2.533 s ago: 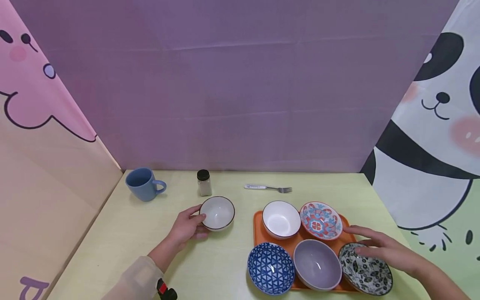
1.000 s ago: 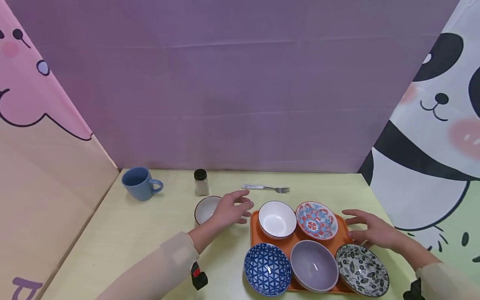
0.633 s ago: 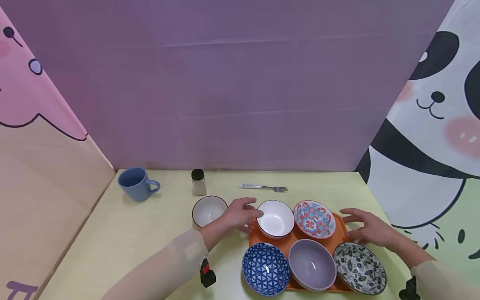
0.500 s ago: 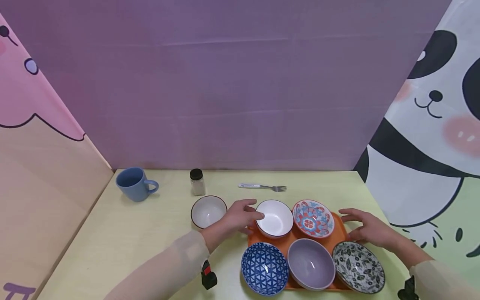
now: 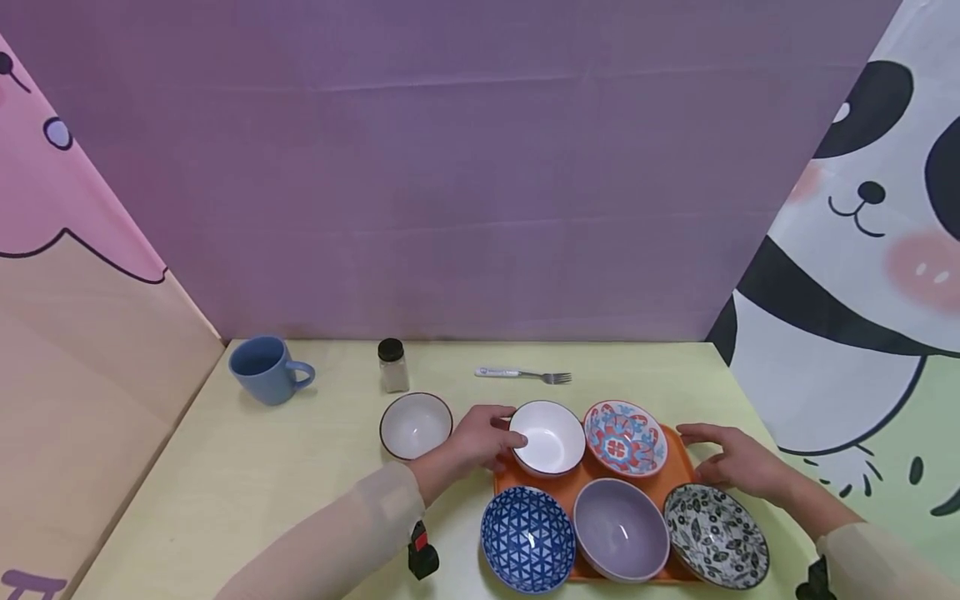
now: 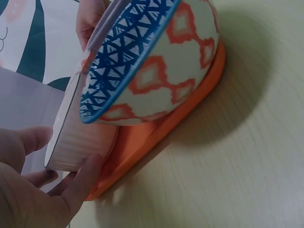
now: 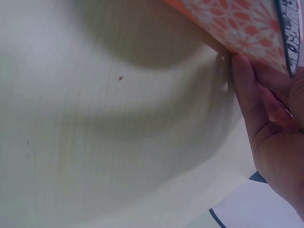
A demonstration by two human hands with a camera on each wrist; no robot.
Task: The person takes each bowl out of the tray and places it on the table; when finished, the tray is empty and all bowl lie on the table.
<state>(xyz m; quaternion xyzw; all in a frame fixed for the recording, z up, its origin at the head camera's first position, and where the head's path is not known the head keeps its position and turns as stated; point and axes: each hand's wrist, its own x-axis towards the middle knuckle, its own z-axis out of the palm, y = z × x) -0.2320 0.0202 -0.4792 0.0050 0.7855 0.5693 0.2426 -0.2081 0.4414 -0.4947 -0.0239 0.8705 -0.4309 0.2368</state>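
Observation:
My left hand grips the left side of a white bowl with a dark rim, thumb over the rim and fingers against its outer wall. That bowl sits on the back left of an orange tray. At the tray's right edge is my right hand, its fingers extended and touching the edge beside a black-and-white floral bowl. Also on the tray are a red-and-blue patterned dish, a purple bowl and a blue triangle-patterned bowl, which overhangs the front left. The right fingertips are partly hidden in the right wrist view.
Left of the tray stands another white bowl with a brown rim. Behind it is a black-capped jar, and a blue mug stands farther left. A fork lies behind the tray. Fabric walls border the table.
My left hand has let go of the brown-rimmed bowl and moved right to grip the white bowl on the tray. My right hand has shifted from above the floral bowl to the tray's edge.

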